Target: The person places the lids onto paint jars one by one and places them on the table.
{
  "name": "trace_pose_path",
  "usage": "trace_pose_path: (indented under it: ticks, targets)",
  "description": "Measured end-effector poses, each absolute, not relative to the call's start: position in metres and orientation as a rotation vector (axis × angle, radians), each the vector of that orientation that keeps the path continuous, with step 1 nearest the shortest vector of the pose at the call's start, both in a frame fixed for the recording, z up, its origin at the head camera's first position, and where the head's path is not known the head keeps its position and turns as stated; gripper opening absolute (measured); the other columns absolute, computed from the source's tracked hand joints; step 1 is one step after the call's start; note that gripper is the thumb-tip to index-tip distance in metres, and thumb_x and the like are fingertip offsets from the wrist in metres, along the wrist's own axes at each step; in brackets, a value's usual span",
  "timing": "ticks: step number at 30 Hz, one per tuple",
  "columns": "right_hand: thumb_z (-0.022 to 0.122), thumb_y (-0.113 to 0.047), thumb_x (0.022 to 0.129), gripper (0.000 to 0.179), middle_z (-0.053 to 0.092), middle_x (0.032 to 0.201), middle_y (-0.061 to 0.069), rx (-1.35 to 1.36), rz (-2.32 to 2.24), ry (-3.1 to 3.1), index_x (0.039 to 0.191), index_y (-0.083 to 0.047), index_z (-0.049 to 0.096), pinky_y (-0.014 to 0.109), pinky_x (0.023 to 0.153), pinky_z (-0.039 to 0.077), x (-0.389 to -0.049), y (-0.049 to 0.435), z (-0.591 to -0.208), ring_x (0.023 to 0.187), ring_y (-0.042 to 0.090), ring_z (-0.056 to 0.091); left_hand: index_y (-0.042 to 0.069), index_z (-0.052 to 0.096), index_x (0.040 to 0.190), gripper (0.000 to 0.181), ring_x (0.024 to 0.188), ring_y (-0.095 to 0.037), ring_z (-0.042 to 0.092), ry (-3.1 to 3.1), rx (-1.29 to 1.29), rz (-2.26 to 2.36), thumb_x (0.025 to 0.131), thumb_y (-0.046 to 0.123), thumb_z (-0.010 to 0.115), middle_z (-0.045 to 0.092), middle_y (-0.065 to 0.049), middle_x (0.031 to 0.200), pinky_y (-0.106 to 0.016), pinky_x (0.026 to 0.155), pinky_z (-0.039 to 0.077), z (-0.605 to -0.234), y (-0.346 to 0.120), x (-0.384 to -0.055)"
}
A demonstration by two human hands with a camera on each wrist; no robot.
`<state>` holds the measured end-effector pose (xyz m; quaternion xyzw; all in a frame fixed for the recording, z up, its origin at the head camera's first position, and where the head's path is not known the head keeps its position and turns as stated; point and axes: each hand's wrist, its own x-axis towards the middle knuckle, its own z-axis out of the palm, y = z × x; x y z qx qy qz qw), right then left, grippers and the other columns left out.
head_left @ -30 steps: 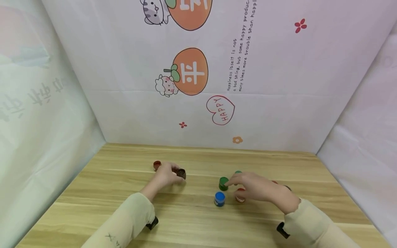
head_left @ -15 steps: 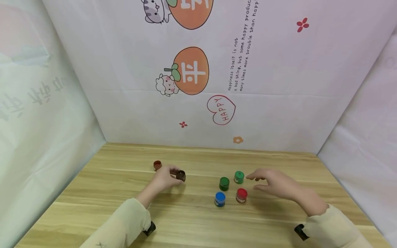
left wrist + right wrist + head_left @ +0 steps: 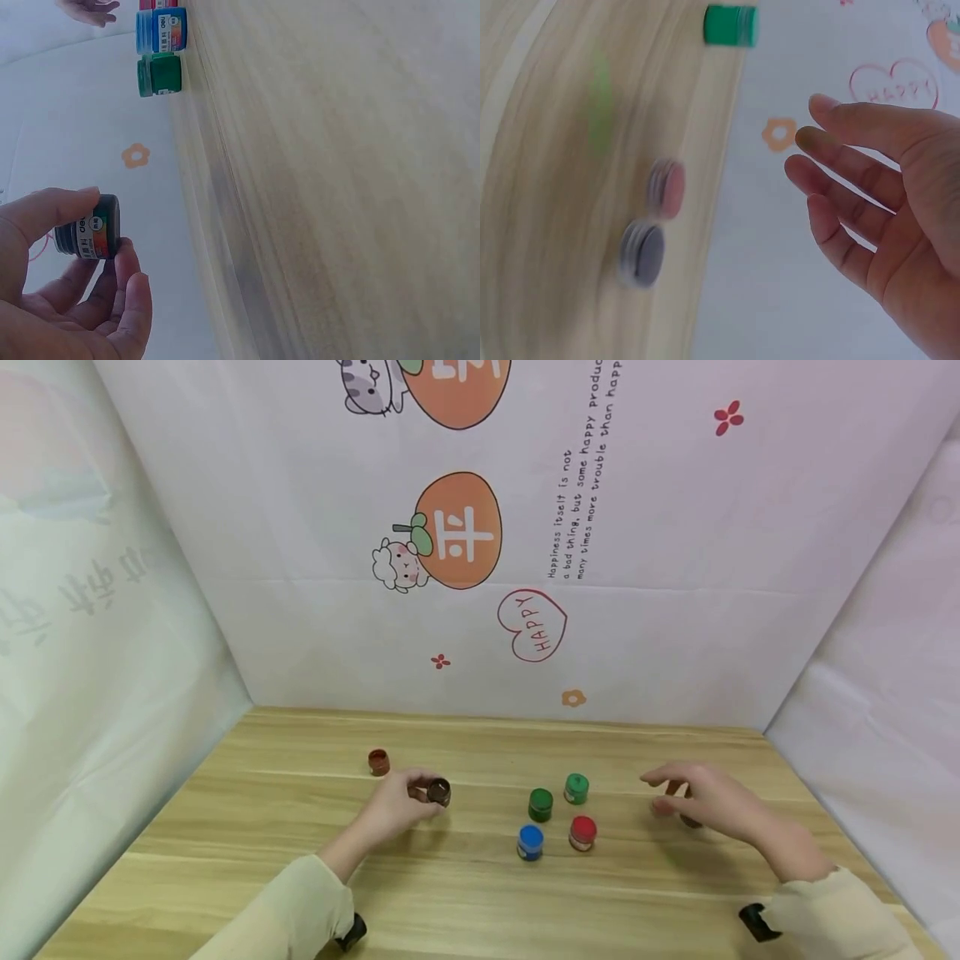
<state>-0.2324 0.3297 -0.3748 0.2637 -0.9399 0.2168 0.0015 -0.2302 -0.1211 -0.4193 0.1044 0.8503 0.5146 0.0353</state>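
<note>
My left hand (image 3: 393, 810) holds a small dark paint jar (image 3: 439, 792) between thumb and fingers, just over the table. No lid covers its dark top; its label shows in the left wrist view. My right hand (image 3: 708, 802) hovers over the right side, fingers loosely bent, nothing in its grasp. Near it in the right wrist view lie a reddish lid (image 3: 673, 190) and a dark grey lid (image 3: 651, 256), both blurred. In the head view the hand mostly hides them.
A dark green jar (image 3: 541, 805), a lighter green jar (image 3: 576, 788), a blue jar (image 3: 530, 843) and a red jar (image 3: 582, 833) stand mid-table. An unlidded reddish-brown jar (image 3: 378, 762) stands at the back left. Printed white sheets (image 3: 660, 652) enclose the wooden table (image 3: 465, 910).
My right hand has drawn away from the cluster of jars, rightward over the lids. My left hand keeps the dark jar, now slightly nearer me.
</note>
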Motion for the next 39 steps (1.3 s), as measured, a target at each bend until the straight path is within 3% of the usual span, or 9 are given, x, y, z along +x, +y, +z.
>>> trace_pose_path:
  ticks: [8,17,24,31,39]
  targets:
    - [0.078,-0.006,0.089,0.031,0.072,0.109,0.018,0.754,0.684,-2.977,0.117,0.007,0.072,0.028,0.064,0.053,-0.236,0.352,-0.388,0.082,0.014,0.063,-0.002,0.069,0.122,0.04,0.09,-0.019,0.065,2.564,0.359,1.619,0.084,-0.002,0.079,0.07,-0.008,0.107,-0.034,0.076,0.057,-0.419,-0.122,-0.228]
    - [0.084,-0.005,0.08,0.039,0.069,0.101,0.012,0.637,0.661,-3.079,0.114,0.009,0.071,0.03,0.064,0.05,-0.238,0.369,-0.401,0.076,0.011,0.055,-0.003,0.067,0.127,0.042,0.097,-0.029,0.07,2.512,0.405,1.641,0.086,0.001,0.079,0.069,-0.016,0.119,-0.037,0.081,0.059,-0.423,-0.123,-0.226]
    - [0.082,0.001,0.077,0.04,0.068,0.098,0.016,0.582,0.712,-3.137,0.113,0.013,0.069,0.037,0.066,0.053,-0.24,0.375,-0.403,0.081,0.024,0.064,-0.003,0.067,0.126,0.042,0.093,-0.026,0.07,2.459,0.406,1.655,0.086,0.003,0.08,0.069,-0.015,0.119,-0.038,0.08,0.058,-0.422,-0.122,-0.224]
    - [0.08,0.004,0.074,0.035,0.069,0.095,0.012,0.583,0.699,-3.138,0.107,0.011,0.071,0.04,0.069,0.055,-0.242,0.376,-0.41,0.083,0.027,0.065,-0.006,0.064,0.128,0.045,0.098,-0.028,0.07,2.404,0.388,1.696,0.086,-0.002,0.078,0.067,-0.018,0.122,-0.036,0.081,0.059,-0.423,-0.119,-0.225]
    - [0.081,0.003,0.078,0.033,0.07,0.097,0.012,0.563,0.67,-3.168,0.109,0.01,0.071,0.049,0.075,0.057,-0.244,0.377,-0.412,0.091,0.036,0.067,-0.009,0.061,0.132,0.049,0.1,-0.029,0.069,2.327,0.355,1.762,0.085,-0.009,0.075,0.063,-0.021,0.124,-0.036,0.082,0.059,-0.421,-0.114,-0.225]
